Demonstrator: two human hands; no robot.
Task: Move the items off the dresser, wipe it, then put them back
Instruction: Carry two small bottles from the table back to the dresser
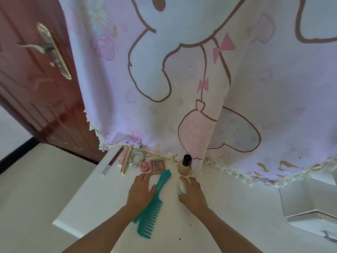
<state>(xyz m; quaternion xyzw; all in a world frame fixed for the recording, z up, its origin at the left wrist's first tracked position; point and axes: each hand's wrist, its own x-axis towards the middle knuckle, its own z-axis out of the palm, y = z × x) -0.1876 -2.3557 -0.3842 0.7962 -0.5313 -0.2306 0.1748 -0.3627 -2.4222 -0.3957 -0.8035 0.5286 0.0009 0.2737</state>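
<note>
On the white dresser top (94,194) lies a teal wide-tooth comb (155,207). My left hand (141,190) rests flat beside and partly on its handle, fingers straight. My right hand (191,192) curls over a small white bottle (182,188). Along the back edge sit a beige bottle with a black cap (185,166), a brown compact (157,166), a small red jar (144,166), a pale scrunchie (136,158), a gold tube (125,162) and a dark pencil (111,162).
A pink cartoon-print curtain (182,79) hangs over the back of the dresser. A dark red door (36,79) with a metal handle stands at the left. A white drawer unit (310,210) is at the right. Pale floor lies to the left.
</note>
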